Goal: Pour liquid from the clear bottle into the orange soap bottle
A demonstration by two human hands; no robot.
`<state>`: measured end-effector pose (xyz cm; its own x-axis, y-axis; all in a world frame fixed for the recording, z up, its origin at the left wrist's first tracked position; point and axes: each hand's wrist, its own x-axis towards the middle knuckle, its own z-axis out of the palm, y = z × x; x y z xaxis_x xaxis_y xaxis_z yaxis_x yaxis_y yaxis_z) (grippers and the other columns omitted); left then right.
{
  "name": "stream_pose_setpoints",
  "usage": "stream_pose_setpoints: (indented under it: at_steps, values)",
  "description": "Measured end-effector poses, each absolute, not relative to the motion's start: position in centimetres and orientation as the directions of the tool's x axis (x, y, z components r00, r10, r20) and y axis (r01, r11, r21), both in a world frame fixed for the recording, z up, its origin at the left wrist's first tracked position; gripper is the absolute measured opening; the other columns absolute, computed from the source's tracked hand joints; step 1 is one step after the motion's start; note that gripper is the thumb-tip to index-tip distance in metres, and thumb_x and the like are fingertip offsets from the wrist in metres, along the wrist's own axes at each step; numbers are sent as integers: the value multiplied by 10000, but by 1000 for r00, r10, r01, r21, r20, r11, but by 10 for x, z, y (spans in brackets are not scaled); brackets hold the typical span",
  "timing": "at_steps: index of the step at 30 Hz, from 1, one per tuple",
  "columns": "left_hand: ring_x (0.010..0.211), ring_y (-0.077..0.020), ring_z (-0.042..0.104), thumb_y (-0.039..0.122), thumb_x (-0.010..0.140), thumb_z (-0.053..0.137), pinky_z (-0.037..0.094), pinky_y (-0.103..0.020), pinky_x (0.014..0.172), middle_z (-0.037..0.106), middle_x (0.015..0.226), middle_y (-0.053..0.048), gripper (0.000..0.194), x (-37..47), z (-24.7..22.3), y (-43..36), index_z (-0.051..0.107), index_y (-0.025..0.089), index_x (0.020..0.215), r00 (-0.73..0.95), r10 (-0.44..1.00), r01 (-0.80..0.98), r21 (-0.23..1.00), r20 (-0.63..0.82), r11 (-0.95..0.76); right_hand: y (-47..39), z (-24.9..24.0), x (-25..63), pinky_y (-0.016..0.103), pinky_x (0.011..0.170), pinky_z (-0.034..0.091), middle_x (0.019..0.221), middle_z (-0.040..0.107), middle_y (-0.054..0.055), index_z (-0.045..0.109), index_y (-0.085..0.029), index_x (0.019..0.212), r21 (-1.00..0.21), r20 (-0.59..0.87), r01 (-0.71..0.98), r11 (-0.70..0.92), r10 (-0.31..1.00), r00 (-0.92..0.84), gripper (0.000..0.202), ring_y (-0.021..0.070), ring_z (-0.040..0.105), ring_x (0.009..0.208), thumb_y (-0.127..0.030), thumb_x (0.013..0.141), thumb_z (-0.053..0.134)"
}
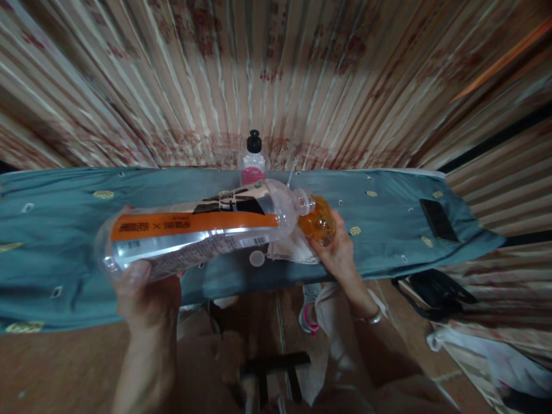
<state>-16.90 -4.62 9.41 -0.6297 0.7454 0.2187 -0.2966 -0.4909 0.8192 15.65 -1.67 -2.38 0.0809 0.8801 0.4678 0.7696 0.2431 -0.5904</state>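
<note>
My left hand is wrapped round the base end of a large clear plastic bottle with an orange and silver label. The bottle lies nearly level in the air, its open neck pointing right. At that neck, my right hand grips a small amber-coloured cup; whether the colour is the cup's own or a liquid's, I cannot tell. The bottle's mouth overlaps the cup's rim. A white round cap lies on the table below the bottle, beside a folded whitish cloth.
A clear bottle with a black top and pink label stands behind the held bottle. A dark phone lies at the right of the green tablecloth. A pleated curtain hangs behind. On the floor at right is a black bag.
</note>
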Motion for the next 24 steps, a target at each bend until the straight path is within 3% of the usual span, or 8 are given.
stream_pose_setpoints:
  at_steps: [8, 12, 15, 21, 24]
  values:
    - [602, -129, 496, 484, 403, 958, 306, -200, 320, 734, 1118, -28, 825, -169, 94, -47, 769, 358, 1197, -634, 749, -321, 815, 194, -483, -17, -22, 156, 581, 1141, 593, 1522, 663, 167, 418, -245, 1585, -585, 473, 773, 246, 878, 78, 847, 388, 672, 1382, -422, 842, 784]
    - [684, -173, 580, 479, 406, 963, 377, -209, 364, 740, 1107, -33, 835, -169, 93, -47, 769, 366, 1210, -632, 750, -312, 821, 198, -479, -16, -23, 157, 593, 1144, 585, 1532, 657, 171, 403, -243, 1588, -596, 453, 768, 233, 888, 82, 871, 391, 661, 1396, -420, 827, 790]
    - [775, -223, 647, 486, 425, 956, 419, -217, 392, 742, 1069, -44, 758, -169, 94, -47, 789, 347, 1151, -628, 749, -299, 823, 212, -484, -16, -23, 157, 589, 1145, 584, 1534, 658, 158, 399, -257, 1595, -604, 448, 764, 228, 890, 88, 880, 384, 661, 1395, -428, 823, 787]
    - [565, -130, 492, 465, 452, 949, 313, -202, 287, 713, 900, -11, 541, -169, 94, -47, 795, 282, 938, -608, 763, -307, 822, 218, -479, -16, -22, 155, 581, 1135, 595, 1500, 682, 160, 430, -246, 1595, -630, 426, 750, 201, 897, 117, 876, 379, 679, 1371, -461, 824, 788]
    - [562, -133, 508, 455, 467, 936, 297, -204, 271, 695, 857, -8, 504, -171, 91, -46, 789, 259, 906, -601, 767, -312, 818, 224, -483, -16, -21, 154, 563, 1126, 603, 1483, 698, 162, 443, -231, 1591, -652, 410, 732, 199, 905, 118, 865, 369, 698, 1347, -466, 832, 787]
